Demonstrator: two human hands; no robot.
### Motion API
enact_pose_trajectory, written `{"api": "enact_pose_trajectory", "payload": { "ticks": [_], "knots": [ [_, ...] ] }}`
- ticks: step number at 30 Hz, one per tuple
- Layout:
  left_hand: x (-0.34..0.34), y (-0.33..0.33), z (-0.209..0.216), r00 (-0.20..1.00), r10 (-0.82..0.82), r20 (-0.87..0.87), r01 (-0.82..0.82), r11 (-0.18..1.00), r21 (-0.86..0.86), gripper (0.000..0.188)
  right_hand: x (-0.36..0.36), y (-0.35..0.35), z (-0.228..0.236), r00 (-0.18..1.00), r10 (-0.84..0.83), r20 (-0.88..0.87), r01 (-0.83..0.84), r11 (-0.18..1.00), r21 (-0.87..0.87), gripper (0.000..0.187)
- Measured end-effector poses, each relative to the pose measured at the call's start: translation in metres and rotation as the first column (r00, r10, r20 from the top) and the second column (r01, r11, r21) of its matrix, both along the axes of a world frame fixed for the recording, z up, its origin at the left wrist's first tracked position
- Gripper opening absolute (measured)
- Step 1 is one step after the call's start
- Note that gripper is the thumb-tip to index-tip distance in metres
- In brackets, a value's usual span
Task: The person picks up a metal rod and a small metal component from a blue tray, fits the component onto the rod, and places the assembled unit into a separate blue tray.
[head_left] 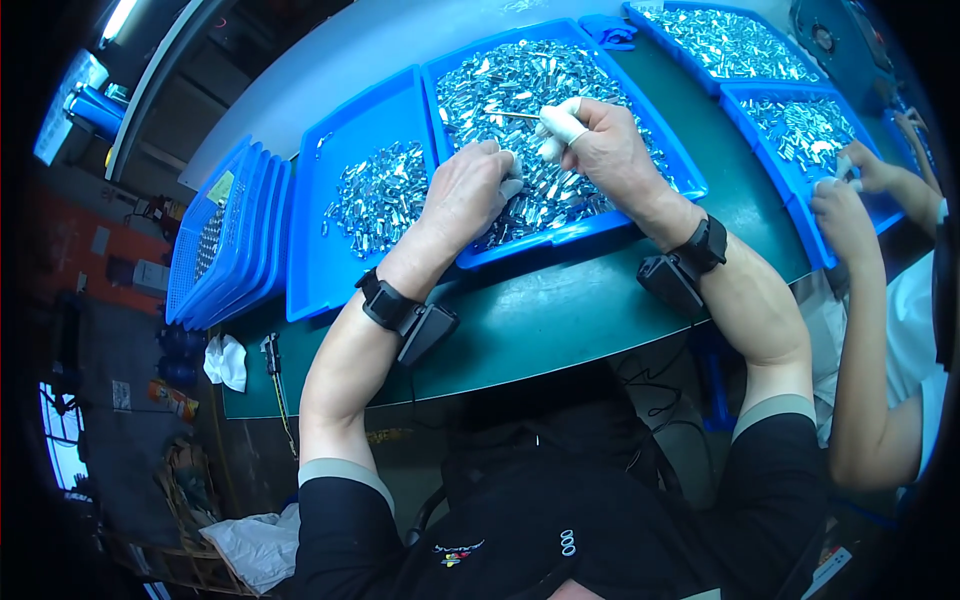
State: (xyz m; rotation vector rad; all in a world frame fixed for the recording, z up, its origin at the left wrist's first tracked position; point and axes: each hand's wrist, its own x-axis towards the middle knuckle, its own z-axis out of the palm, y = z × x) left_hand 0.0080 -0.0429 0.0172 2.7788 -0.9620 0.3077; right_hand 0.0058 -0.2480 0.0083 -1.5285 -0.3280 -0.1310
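Observation:
My right hand (605, 150) is closed around a thin brass-coloured rod (512, 115), which points left over a heap of small shiny metal parts (530, 80). White coverings sit on its fingertips. Just left of it, my left hand (470, 190) is closed low over the near side of the same heap, also with white on the fingertips; whatever it pinches is hidden. The heap lies in a large blue tray (575, 236). Against its left side stands a second blue tray (312, 225), holding a smaller pile of like parts (385, 195).
Stacked blue perforated baskets (235, 275) stand at the far left. Near them lie a caliper (272, 350) and a white cloth-like item (225, 362) on the green table (500, 315). At right, a co-worker's hands (850, 205) are over another blue tray (800, 205) of parts.

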Motion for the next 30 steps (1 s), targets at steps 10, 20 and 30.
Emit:
{"api": "enact_pose_trajectory", "payload": {
  "ticks": [10, 20, 30],
  "knots": [
    [-0.019, 0.026, -0.004, 0.965, 0.077, -0.252, -0.212, 0.796, -0.567, 0.018, -0.002, 0.003, 0.003, 0.998, 0.062, -0.021, -0.065, 0.986, -0.156, 0.023],
    [-0.023, 0.03, -0.007, 0.986, 0.097, -0.132, -0.162, 0.697, -0.699, 0.018, -0.002, 0.002, 0.002, 0.995, 0.099, -0.034, -0.104, 0.97, -0.22, 0.025],
    [-0.024, 0.03, -0.008, 0.987, -0.032, 0.158, 0.106, 0.867, -0.486, 0.021, -0.011, 0.004, 0.013, 0.983, 0.16, -0.086, -0.18, 0.92, -0.348, 0.026]
  ]
}}
